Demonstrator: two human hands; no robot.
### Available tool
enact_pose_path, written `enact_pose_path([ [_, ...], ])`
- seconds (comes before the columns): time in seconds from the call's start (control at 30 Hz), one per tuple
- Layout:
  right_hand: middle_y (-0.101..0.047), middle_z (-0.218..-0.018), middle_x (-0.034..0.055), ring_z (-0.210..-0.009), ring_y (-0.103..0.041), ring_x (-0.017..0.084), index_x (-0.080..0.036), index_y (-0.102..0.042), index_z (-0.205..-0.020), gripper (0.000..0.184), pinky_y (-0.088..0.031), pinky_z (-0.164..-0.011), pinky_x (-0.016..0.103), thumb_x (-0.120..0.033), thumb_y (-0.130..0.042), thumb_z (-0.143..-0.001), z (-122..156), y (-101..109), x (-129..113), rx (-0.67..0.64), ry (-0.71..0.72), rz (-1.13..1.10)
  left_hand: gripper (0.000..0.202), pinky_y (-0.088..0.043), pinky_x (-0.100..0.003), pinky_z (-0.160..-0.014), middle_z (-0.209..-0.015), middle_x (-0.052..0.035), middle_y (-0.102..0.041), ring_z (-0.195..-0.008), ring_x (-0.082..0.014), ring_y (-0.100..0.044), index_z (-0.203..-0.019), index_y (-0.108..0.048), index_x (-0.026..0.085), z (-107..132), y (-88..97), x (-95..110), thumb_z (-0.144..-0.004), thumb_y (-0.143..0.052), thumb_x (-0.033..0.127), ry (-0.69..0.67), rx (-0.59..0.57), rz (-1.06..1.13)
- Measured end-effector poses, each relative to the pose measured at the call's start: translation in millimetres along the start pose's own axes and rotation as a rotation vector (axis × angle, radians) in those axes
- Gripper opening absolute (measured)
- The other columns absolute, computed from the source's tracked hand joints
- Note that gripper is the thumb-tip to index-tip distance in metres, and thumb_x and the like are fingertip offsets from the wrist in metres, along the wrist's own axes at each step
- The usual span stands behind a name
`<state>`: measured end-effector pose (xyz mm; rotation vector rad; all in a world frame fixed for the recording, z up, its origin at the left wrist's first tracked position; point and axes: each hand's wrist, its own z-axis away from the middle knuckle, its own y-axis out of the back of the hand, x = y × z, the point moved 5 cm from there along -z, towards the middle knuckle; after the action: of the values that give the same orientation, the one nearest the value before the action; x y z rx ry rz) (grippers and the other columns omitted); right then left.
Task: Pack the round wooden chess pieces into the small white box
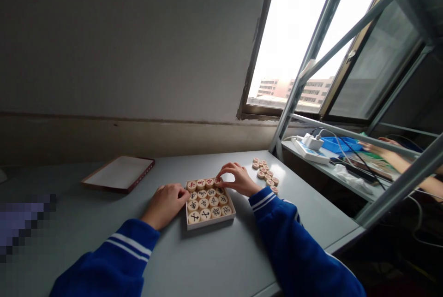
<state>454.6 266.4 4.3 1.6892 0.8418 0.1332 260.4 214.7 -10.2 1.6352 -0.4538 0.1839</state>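
Note:
A shallow white box [212, 223] stands on the grey table, filled with rows of round wooden Chinese chess pieces [204, 203]. Most rows bear black characters; the far row shows red ones. My right hand [238, 179] reaches over the far right corner, thumb and fingertips closed on a red-marked chess piece [218, 180] there. Along the left wall of the box rests my left hand [168, 202], its fingers curled, the tips against the box's edge. Right of the box, a loose cluster of red-marked chess pieces [266, 173] lies on the table.
The box lid [119, 173] lies upturned at the back left. A metal bed frame [287, 112] rises at the table's right end. Beyond it are a power strip [309, 150], a blue tray [341, 145] and another person's arm [401, 156]. A wall and window stand behind.

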Motion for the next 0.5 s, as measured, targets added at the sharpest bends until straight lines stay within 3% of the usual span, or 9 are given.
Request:
enact_pose_path([
  [0.2, -0.054, -0.103, 0.0016, -0.098, -0.045, 0.018, -0.028, -0.057, -0.101, 0.03, -0.034, -0.084, 0.034, -0.042, -0.058, -0.074, -1.7, 7.7, 11.2, 0.014, -0.014, 0.005, 0.033, -0.035, -0.026, -0.065, -0.076, -0.0053, -0.064, -0.072, -0.0161, -0.056, -0.061, -0.06, 0.017, -0.7, -0.5, -1.1, -0.08, -0.037, 0.031, 0.007, 0.006, 0.008],
  [0.27, -0.054, -0.105, 0.0016, -0.099, -0.046, 0.017, -0.028, -0.056, -0.103, 0.022, -0.034, -0.085, 0.034, -0.033, -0.047, -0.083, 0.3, 17.7, 29.0, 0.066, -0.133, 0.123, 0.033, -0.035, -0.026, -0.065, -0.076, -0.0055, -0.064, -0.071, -0.0162, -0.056, -0.061, -0.06, 0.017, -0.9, -0.5, -0.9, -0.08, -0.037, 0.03, 0.007, 0.005, 0.0],
  [0.4, -0.047, -0.121, 0.0072, -0.11, -0.038, 0.023, -0.024, -0.05, -0.113, 0.033, -0.03, -0.087, 0.045, -0.019, -0.035, -0.085, 16.5, 29.2, 77.1, 0.068, -0.489, 0.539, 0.032, -0.035, -0.025, -0.065, -0.079, -0.0054, -0.064, -0.073, -0.0156, -0.056, -0.063, -0.061, 0.017, -0.1, 0.4, 1.0, -0.08, -0.037, 0.029, -0.003, 0.0, -0.006],
  [0.5, -0.041, -0.128, 0.0114, -0.114, -0.033, 0.026, -0.019, -0.047, -0.116, 0.036, -0.026, -0.089, 0.053, -0.016, -0.035, -0.082, 27.4, 24.1, 100.2, 0.005, -0.573, 0.638, 0.032, -0.035, -0.026, -0.066, -0.081, -0.0053, -0.065, -0.075, -0.016, -0.056, -0.065, -0.062, 0.018, 0.3, 0.6, 0.8, -0.08, -0.036, 0.03, -0.008, 0.0, -0.02],
])
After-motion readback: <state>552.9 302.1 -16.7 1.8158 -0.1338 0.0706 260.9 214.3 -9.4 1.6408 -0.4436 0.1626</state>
